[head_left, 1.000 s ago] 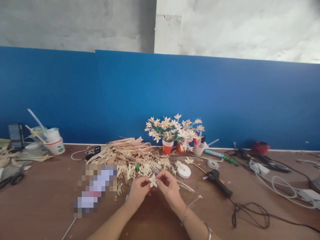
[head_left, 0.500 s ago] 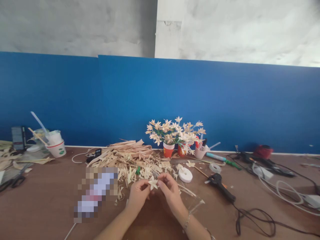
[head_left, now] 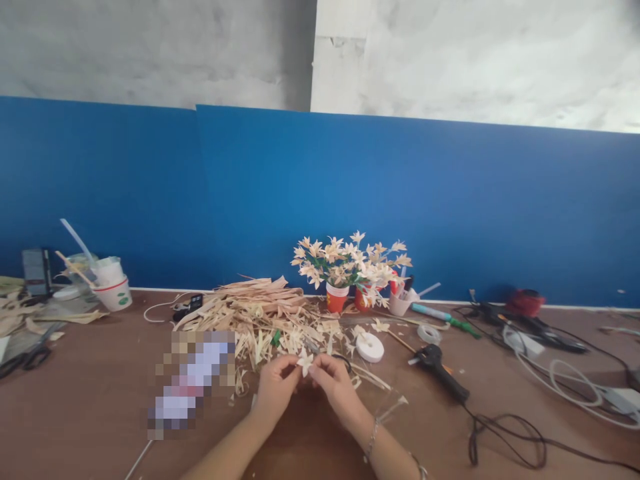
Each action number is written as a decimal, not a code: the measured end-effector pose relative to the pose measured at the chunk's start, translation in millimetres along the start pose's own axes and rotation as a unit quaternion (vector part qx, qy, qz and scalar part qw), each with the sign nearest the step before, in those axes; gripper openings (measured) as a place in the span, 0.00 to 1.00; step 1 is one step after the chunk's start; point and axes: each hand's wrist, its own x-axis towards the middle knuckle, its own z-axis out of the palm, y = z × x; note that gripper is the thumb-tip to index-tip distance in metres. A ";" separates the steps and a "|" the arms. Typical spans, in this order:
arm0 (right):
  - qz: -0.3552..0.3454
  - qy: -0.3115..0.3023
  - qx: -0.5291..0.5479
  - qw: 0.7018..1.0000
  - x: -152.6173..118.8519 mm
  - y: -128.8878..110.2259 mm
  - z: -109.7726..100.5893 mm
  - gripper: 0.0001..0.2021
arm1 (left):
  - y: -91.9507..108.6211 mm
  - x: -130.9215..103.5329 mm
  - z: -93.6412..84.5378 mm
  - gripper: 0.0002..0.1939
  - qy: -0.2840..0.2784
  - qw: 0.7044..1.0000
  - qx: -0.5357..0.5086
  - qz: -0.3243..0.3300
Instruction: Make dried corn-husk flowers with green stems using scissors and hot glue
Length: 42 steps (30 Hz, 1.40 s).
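A pale star-shaped flower is held between both hands, low in the middle of the view. My left hand pinches its left side with thumb and fingers. On the other side, my right hand has thumb and fingertips closed on the flower's right edge. Just beyond the hands lies a heap of dry, pale husk strips. A white roll rests right of the right hand. Behind it, similar flowers on green stems stand in a red and white cup.
At right are a black glue gun with its cord, a clear tape roll and tangled white cables. A blurred-out object lies left of the hands. Farther left stand a white cup and scissors.
The right hand has shifted slightly left, closer to the left hand, and the flower has tilted a little. Dark scissor-like loops now show behind the right hand.
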 end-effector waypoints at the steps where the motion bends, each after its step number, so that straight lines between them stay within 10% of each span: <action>1: -0.001 -0.001 0.003 1.000 0.1 0.0 0.0 0.11 | 0.5 0.0 0.1 0.07 -0.001 1.000 0.000 0.000; 42: -0.036 0.005 -0.178 0.983 3.9 11.0 -0.6 0.07 | 6.1 2.2 0.8 0.14 -0.016 0.978 -0.169 -0.123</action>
